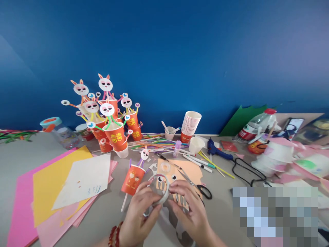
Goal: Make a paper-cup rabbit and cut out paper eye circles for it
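Head view: both hands [167, 209] pinch a clear tape roll [160, 188].

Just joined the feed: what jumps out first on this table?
The cluster of rabbit-faced red cups at the back left, against the blue wall. In front, the left hand and right hand hold a tape roll together at the table's near edge, with bright paper sheets fanned out to their left.
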Motion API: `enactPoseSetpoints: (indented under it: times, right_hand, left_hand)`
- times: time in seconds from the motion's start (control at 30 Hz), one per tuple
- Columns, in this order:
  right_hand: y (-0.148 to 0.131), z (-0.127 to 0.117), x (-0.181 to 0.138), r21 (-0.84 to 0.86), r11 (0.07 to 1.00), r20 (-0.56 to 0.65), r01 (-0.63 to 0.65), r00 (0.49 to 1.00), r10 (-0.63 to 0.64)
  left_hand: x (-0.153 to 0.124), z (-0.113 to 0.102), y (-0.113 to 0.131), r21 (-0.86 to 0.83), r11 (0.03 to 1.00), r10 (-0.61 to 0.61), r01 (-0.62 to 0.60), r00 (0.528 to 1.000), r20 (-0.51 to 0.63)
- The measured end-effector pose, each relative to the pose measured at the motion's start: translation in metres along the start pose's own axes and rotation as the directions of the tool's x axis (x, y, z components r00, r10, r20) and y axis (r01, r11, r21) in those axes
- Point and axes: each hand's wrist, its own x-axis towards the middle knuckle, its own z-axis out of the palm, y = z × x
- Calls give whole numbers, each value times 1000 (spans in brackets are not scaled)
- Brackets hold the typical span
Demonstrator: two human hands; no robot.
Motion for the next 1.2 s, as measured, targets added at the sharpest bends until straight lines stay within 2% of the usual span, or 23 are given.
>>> enactPoseSetpoints:
  times: [0.1, 0.23, 0.47, 0.57, 0.67, 0.9, 1.13, 1.2]
  right_hand:
    - [-4, 3, 0, -39, 999, -47, 6, 999, -8]
    - [-7, 8, 0, -41, 999, -65, -32, 997, 29]
    - [-6, 9, 1, 114, 984, -13, -134, 991, 137]
    - [-6, 8, 2, 152, 978, 4, -142, 990, 143]
    - [-6, 8, 3, 149, 979, -7, -142, 989, 145]
    - [-6, 8, 2, 180, 976, 51, -124, 992, 117]
    - [-11, 9, 2, 207, 970, 79, -128, 990, 113]
    - [-10, 11, 1, 207, 970, 80, -128, 990, 113]
  left_hand:
    - [4, 1, 3, 82, 996, 35, -36, 999, 15]
    - [7, 4, 7, 179, 981, 83, -76, 996, -36]
    - [8, 5, 9, 191, 976, 113, -102, 992, -47]
    - [9, 3, 10, 177, 978, 116, -109, 993, -30]
    - [9, 3, 9, 174, 980, 99, -94, 995, -16]
    - [2, 3, 4, 181, 981, 72, -64, 997, -38]
    - [4, 5, 6, 51, 996, -70, 71, 997, -36]
    - [5, 5, 7, 28, 997, -73, 74, 997, -32]
